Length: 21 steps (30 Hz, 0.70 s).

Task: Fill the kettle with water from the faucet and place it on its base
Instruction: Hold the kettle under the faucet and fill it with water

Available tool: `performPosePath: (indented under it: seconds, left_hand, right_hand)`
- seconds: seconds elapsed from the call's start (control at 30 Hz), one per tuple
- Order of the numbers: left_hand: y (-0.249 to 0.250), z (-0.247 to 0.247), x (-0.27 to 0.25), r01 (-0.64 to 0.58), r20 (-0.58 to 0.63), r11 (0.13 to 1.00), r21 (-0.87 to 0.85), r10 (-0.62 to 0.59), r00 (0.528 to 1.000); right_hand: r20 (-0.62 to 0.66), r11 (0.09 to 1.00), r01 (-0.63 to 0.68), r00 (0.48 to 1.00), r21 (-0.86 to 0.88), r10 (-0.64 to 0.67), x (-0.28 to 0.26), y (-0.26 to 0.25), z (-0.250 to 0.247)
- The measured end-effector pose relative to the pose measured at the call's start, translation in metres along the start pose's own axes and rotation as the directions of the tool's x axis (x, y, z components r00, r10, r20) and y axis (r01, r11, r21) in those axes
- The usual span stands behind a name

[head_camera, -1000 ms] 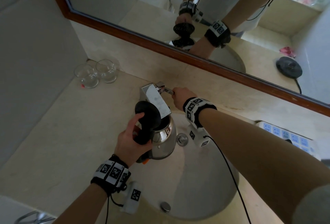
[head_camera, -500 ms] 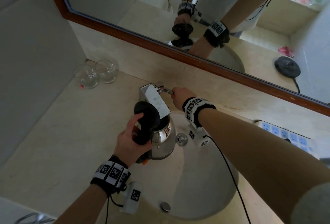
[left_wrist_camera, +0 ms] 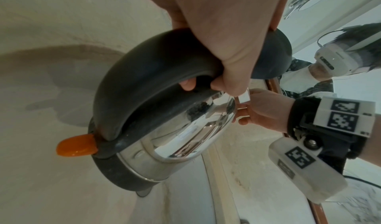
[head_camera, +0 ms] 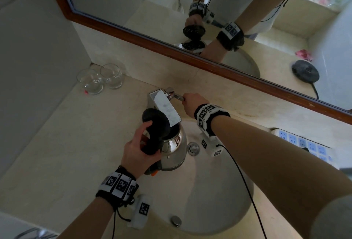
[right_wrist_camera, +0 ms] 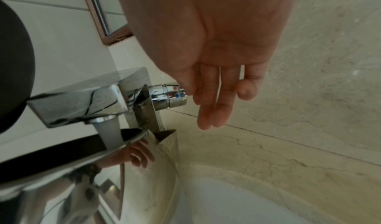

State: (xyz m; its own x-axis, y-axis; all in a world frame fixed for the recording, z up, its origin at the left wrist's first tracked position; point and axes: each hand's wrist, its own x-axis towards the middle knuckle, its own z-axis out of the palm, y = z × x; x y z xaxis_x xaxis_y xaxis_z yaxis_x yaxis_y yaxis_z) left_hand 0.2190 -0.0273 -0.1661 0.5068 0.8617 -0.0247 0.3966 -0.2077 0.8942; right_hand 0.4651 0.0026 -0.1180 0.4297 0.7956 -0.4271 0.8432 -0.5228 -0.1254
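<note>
A polished steel kettle [head_camera: 175, 149] with a black handle and a raised black lid [head_camera: 156, 122] hangs over the sink, its mouth under the square chrome faucet spout [head_camera: 164, 105]. My left hand [head_camera: 141, 149] grips the handle; in the left wrist view its fingers [left_wrist_camera: 226, 48] wrap the black handle above the kettle body [left_wrist_camera: 185, 129] and an orange switch [left_wrist_camera: 76, 146]. A stream of water [right_wrist_camera: 110, 133] runs from the spout into the kettle. My right hand [head_camera: 192, 103] is at the faucet lever [head_camera: 176, 96], its fingers [right_wrist_camera: 208, 106] straight beside the chrome knob [right_wrist_camera: 169, 97]. The black kettle base [head_camera: 305, 71] shows only as a mirror reflection.
Two empty glasses [head_camera: 89, 81] [head_camera: 111, 76] stand in the back left corner of the beige counter. A round sink basin [head_camera: 209, 191] lies under the kettle. A white power strip [head_camera: 304, 143] sits at the right. A wood-framed mirror [head_camera: 171, 50] runs behind the faucet.
</note>
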Motion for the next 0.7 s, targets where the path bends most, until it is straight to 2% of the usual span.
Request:
performPosePath:
  seconds: [0.7]
  left_hand:
    - [-0.002, 0.0, 0.001, -0.009, -0.001, 1.0, -0.004, 0.009, 1.0]
  right_hand:
    - [0.009, 1.0, 0.001, 1.0, -0.009, -0.001, -0.009, -0.015, 0.001]
